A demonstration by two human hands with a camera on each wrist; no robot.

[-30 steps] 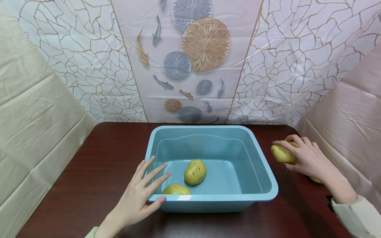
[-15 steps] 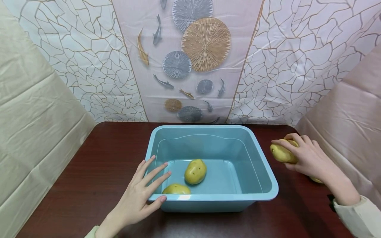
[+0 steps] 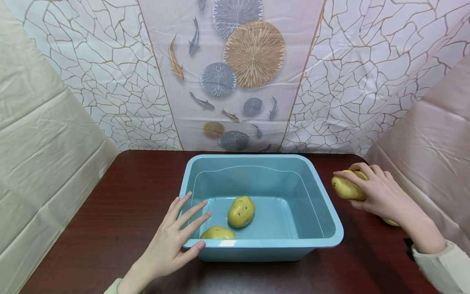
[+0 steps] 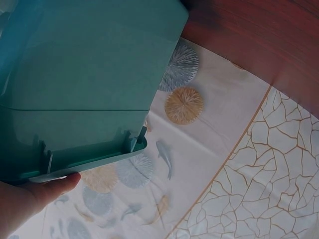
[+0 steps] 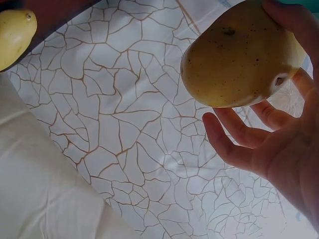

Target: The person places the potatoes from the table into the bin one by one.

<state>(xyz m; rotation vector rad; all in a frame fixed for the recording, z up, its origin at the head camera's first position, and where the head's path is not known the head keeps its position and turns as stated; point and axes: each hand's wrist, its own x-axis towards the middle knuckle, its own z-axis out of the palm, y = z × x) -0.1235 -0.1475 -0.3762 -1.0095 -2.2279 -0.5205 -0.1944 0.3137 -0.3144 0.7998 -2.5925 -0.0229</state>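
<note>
My right hand (image 3: pixel 380 194) grips a yellow potato (image 3: pixel 346 188) between thumb and fingers, to the right of a light blue plastic tub (image 3: pixel 264 244). In the right wrist view the held potato (image 5: pixel 239 57) shows dark specks and small eyes, with the fingertips along its lower side. My left hand (image 3: pixel 170 239) lies with spread, straight fingers over the tub's near left corner, thumb at the front rim. One potato (image 3: pixel 241 212) lies mid-floor inside the tub; another potato (image 3: pixel 218 233) sits by the near wall, partly hidden by the rim.
Behind the right wrist a further potato (image 3: pixel 390 221) shows on the dark wooden table (image 3: pixel 106 212); in the right wrist view this potato (image 5: pixel 15 37) appears at upper left. A patterned cloth (image 3: pixel 235 106) hangs behind the table, with plain cloth walls (image 3: pixel 429 134) at both sides.
My right hand, holding the potato, has shifted very slightly left and up. The left hand, the tub and the potatoes inside stay where they were.
</note>
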